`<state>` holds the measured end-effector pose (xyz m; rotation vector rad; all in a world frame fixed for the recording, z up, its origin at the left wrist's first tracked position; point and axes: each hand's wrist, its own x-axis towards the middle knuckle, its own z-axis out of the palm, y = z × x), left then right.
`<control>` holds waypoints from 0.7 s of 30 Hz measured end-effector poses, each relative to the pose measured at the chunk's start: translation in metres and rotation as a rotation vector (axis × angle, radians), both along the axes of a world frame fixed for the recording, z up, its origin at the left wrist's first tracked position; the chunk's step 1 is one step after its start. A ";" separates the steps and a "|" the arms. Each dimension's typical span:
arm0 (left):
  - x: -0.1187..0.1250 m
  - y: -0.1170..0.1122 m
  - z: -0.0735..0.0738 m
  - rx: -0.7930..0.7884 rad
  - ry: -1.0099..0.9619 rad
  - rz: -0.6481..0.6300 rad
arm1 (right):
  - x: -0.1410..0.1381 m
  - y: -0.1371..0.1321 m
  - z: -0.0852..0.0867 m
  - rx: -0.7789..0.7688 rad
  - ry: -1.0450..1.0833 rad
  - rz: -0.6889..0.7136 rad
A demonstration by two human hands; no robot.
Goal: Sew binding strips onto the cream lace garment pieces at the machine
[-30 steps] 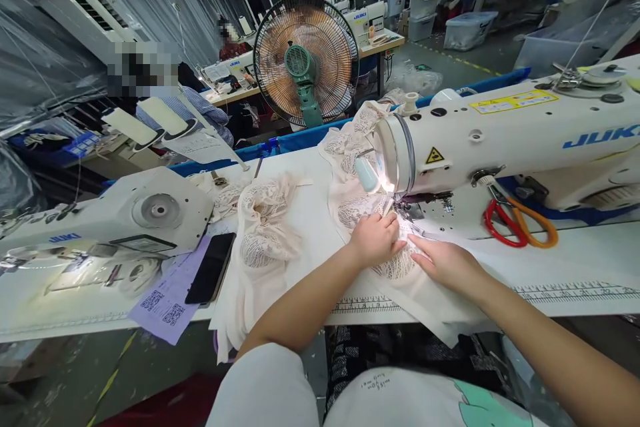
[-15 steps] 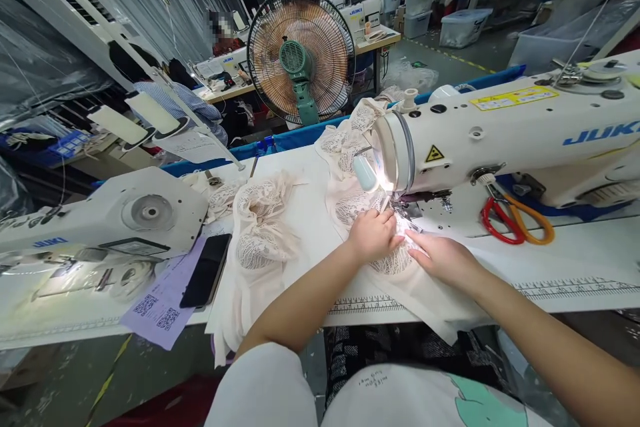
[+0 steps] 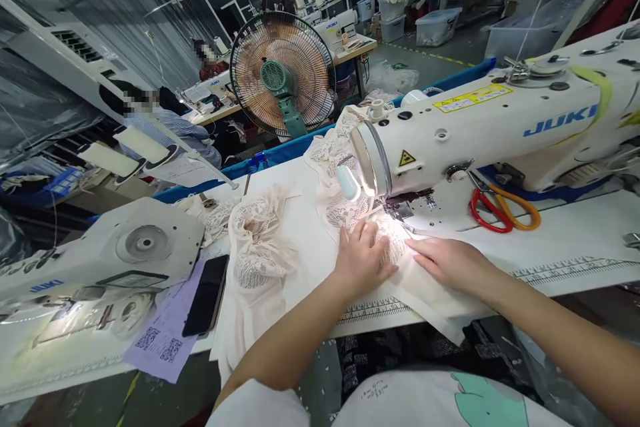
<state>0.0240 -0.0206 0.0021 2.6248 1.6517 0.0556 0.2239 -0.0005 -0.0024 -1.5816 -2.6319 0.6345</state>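
Note:
A cream lace garment (image 3: pixel 345 213) lies under the needle of a white JUKI sewing machine (image 3: pixel 480 127). My left hand (image 3: pixel 363 257) rests flat on the lace just in front of the needle, fingers spread. My right hand (image 3: pixel 445 260) lies flat beside it to the right, fingers stretched towards the presser foot and pressing the fabric down. Neither hand grips anything. The machine's lamp lights the lace between them.
Red and orange scissors (image 3: pixel 500 207) lie on the machine bed at the right. More lace pieces (image 3: pixel 260 233) are heaped to the left, next to a black phone (image 3: pixel 205 297), a purple paper (image 3: pixel 165 333) and a second sewing machine (image 3: pixel 100 260). A standing fan (image 3: pixel 283 73) and other workers are behind.
My left hand has opened from a curled hold near the needle to lying flat on the lace, a little nearer me. The view has shifted slightly.

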 end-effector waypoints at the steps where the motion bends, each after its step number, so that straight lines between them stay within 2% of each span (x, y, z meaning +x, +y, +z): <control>1: 0.000 -0.005 0.001 -0.052 0.006 0.040 | 0.003 -0.002 -0.001 -0.001 0.008 0.012; 4: 0.001 -0.009 0.006 -0.215 0.022 0.123 | 0.007 -0.003 -0.002 -0.011 0.014 0.023; 8: -0.001 0.000 0.011 -0.308 0.023 0.214 | 0.003 0.001 0.000 -0.047 -0.001 0.002; 12: -0.008 0.012 0.013 -0.317 0.029 0.248 | -0.002 0.008 0.002 -0.078 -0.024 -0.027; 17: -0.018 0.028 0.014 -0.263 0.049 0.201 | -0.010 0.016 0.008 -0.097 -0.037 -0.030; 21: -0.025 0.042 0.014 -0.278 0.032 0.177 | -0.014 0.020 0.012 -0.105 -0.042 -0.032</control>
